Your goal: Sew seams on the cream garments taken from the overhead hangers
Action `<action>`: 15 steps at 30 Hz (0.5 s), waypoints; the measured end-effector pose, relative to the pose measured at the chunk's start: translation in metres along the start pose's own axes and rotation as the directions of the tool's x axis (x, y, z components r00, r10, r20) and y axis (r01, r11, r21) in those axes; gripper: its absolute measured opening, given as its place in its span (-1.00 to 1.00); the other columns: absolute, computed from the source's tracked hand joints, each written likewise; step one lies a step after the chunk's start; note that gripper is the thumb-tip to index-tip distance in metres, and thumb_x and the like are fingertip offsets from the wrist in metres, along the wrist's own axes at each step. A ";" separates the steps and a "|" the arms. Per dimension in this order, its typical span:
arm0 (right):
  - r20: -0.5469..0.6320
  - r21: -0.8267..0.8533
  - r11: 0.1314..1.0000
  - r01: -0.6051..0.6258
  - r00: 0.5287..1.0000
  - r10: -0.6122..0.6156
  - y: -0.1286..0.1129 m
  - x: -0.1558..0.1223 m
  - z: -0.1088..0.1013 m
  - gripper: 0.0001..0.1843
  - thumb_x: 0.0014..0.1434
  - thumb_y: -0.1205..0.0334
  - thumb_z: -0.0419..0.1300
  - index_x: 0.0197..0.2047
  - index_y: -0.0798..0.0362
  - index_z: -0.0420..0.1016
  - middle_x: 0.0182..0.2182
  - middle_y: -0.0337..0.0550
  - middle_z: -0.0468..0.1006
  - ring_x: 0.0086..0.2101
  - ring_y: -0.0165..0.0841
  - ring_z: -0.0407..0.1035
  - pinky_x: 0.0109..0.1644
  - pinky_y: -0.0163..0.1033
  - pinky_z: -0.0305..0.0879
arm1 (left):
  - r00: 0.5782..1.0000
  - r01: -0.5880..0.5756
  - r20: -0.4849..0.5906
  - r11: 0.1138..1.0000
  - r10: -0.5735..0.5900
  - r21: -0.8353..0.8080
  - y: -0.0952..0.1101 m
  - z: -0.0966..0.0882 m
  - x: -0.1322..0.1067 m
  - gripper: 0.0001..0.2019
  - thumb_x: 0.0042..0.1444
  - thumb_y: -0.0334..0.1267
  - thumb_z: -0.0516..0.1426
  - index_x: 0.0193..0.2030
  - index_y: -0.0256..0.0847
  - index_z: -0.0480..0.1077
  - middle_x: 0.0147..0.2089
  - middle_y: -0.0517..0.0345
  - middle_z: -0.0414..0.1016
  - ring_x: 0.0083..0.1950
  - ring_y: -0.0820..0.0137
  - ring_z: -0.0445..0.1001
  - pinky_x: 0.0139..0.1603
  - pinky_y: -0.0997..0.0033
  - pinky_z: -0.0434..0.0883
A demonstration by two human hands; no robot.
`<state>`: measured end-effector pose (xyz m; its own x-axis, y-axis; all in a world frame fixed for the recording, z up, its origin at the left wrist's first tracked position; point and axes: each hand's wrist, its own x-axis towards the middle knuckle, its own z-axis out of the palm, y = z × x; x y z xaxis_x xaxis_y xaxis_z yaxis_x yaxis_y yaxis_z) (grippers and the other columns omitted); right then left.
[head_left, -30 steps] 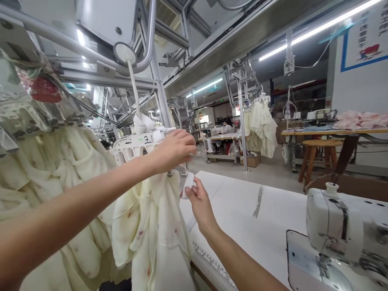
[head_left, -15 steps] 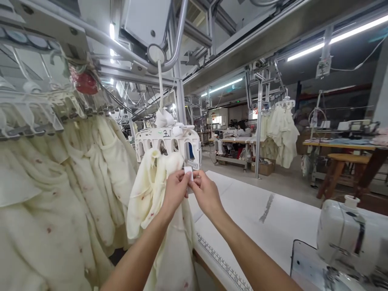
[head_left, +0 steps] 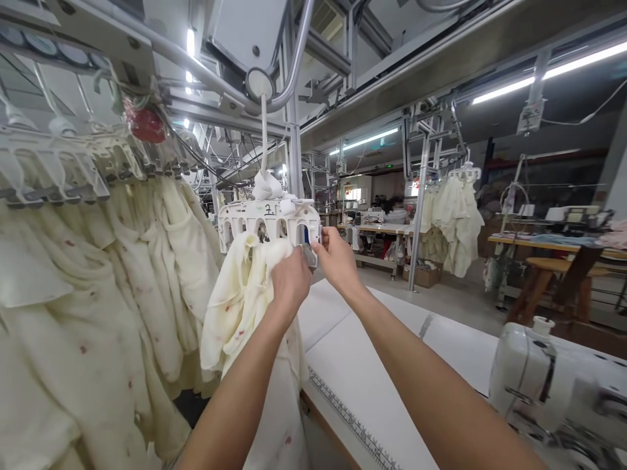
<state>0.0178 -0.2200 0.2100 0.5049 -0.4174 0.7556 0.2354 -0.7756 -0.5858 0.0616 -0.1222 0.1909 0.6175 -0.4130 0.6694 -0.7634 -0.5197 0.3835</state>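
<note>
hanger (head_left: 269, 211) end pinched by right hand (head_left: 339, 262) | left hand (head_left: 292, 279) curled, hold unclear | garment (head_left: 234, 307) beside it judged light, soft; shoulder best gripped

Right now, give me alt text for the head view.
A left hand and right hand work at the right end of a white hanger, a cream garment hanging beneath it. More cream garments hang to the left; a white sewing machine stands at lower right.
</note>
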 end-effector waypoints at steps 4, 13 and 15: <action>-0.004 -0.056 0.998 0.003 1.000 -0.003 -0.001 -0.005 -0.006 -0.79 0.12 0.37 0.09 -0.14 0.06 0.28 -0.21 -0.12 0.46 -0.27 -0.22 0.35 -0.26 -0.22 0.15 | 0.990 -0.099 0.108 0.994 0.094 0.043 0.000 -0.022 0.023 -0.69 0.17 -0.26 -0.18 -0.05 -0.20 0.26 -0.51 0.07 0.45 -0.36 0.23 0.45 -0.35 0.36 0.26; 0.036 -0.011 1.000 -0.016 0.999 0.017 -0.012 -0.013 -0.007 -0.78 0.10 0.30 0.13 -0.14 0.03 0.30 -0.32 -0.23 0.47 -0.32 -0.26 0.35 -0.30 -0.25 0.17 | 0.965 -0.186 0.158 0.970 0.211 -0.159 -0.018 -0.042 -0.020 -0.60 0.12 -0.18 -0.08 0.09 -0.12 0.28 -0.58 0.28 0.39 -0.62 0.48 0.33 -0.48 0.51 0.26; 0.041 0.016 1.000 -0.014 0.999 0.013 -0.011 -0.015 -0.007 -0.75 0.11 0.28 0.12 -0.10 0.02 0.30 -0.30 -0.22 0.47 -0.33 -0.28 0.36 -0.28 -0.24 0.20 | 0.993 -0.113 -0.002 0.968 0.115 -0.224 -0.025 -0.038 -0.049 -0.57 0.13 -0.13 -0.05 0.15 -0.09 0.21 -0.59 0.31 0.34 -0.58 0.47 0.35 -0.45 0.51 0.28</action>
<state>0.0019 -0.2089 0.2070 0.5412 -0.4081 0.7352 0.2416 -0.7620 -0.6008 0.0434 -0.0605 0.1723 0.5249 -0.4686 0.7106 -0.8511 -0.2887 0.4384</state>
